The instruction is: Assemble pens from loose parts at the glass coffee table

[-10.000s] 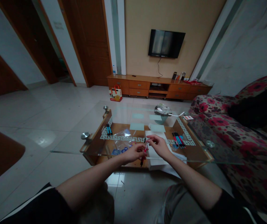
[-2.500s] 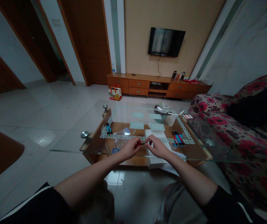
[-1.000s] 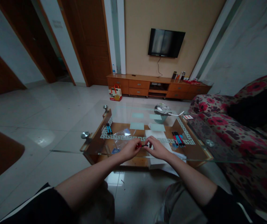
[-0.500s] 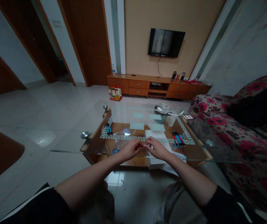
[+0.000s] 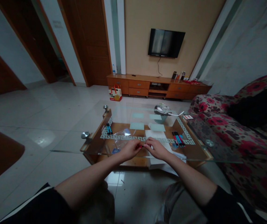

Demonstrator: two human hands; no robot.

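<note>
From the head camera we're looking down at our two hands meeting over the near edge of the glass coffee table [image 5: 77, 146]. Our left hand [image 5: 130, 150] is curled, fingertips pinched on a small red pen [image 5: 140, 145], and our right hand [image 5: 155, 147] is closed on the pen's other end, so the two hands nearly touch. Only a sliver of red and a dark bit of the pen shows between the fingers; the rest is hidden in our grip. The pen sits just above the table's front edge, over a stack of white paper [image 5: 156, 135] that lies under our right hand.

To the left of our left hand there's a crumpled clear plastic bag [image 5: 121, 137], and further left a few blue and black pens [image 5: 108, 128] lying together. To the right of the paper we've got a row of red, blue and black pens [image 5: 177, 138], well apart from our hands. At the far end of the table a bowl [image 5: 162, 111] holds loose bits. A floral sofa [image 5: 240, 137] runs along the right.
</note>
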